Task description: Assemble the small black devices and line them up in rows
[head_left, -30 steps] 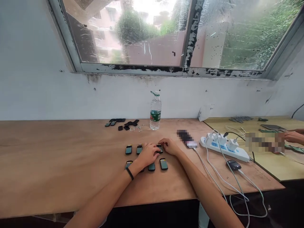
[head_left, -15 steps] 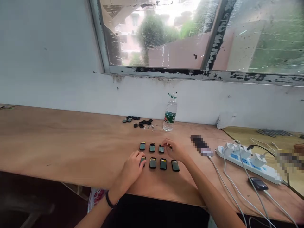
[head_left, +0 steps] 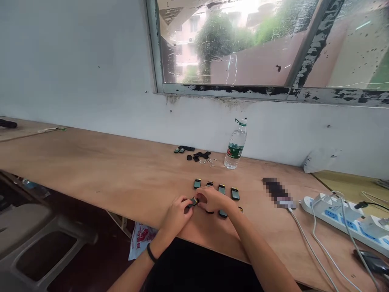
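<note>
The small screened device (head_left: 193,201) at the left end of the near row (head_left: 223,213), pinched in the left hand (head_left: 176,213), could slip if the right hand (head_left: 212,198), whose grip I can't make out, tugs sideways.

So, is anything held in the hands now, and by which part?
A small device: the left hand holds its left end. The right hand is at its other end; whether it grips is unclear.

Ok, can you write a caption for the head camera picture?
Left hand grips a small black grey-screened device, right hand at its end, over a brown wooden table.
</note>
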`<state>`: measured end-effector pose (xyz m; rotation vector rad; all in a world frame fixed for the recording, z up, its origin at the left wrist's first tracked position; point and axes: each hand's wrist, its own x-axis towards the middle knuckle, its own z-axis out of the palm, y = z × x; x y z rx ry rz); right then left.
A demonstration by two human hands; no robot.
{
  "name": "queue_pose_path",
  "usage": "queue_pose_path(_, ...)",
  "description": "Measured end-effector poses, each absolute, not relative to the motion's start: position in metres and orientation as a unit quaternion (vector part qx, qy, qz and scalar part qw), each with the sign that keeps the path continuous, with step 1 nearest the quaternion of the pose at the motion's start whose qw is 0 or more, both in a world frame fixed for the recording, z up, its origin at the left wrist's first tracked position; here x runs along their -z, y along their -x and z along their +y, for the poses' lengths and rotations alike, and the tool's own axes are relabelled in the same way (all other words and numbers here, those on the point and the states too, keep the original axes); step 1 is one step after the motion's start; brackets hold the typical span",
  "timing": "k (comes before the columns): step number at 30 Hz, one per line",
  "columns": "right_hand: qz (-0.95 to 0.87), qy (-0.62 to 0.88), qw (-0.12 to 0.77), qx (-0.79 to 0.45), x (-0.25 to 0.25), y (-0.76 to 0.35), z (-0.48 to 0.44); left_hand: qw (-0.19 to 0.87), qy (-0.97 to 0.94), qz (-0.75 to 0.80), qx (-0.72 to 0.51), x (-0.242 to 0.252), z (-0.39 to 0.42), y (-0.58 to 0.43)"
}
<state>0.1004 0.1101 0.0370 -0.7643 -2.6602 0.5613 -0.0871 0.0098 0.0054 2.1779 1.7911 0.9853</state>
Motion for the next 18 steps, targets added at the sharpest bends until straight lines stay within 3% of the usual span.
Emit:
queue_pose_path(6, -0.926, 0.269, 0.153, -0.215, -0.04, -0.093, 0.106, 0.127, -0.735, 0.565, -0.353, -0.008, 0.006, 0.107)
queue_pose_path(18, -0.93, 0.256, 0.141, -0.222, -0.038, -0.083, 0.111, 0.119, -0.734, 0.566, -0.355, -0.007, 0.007, 0.106)
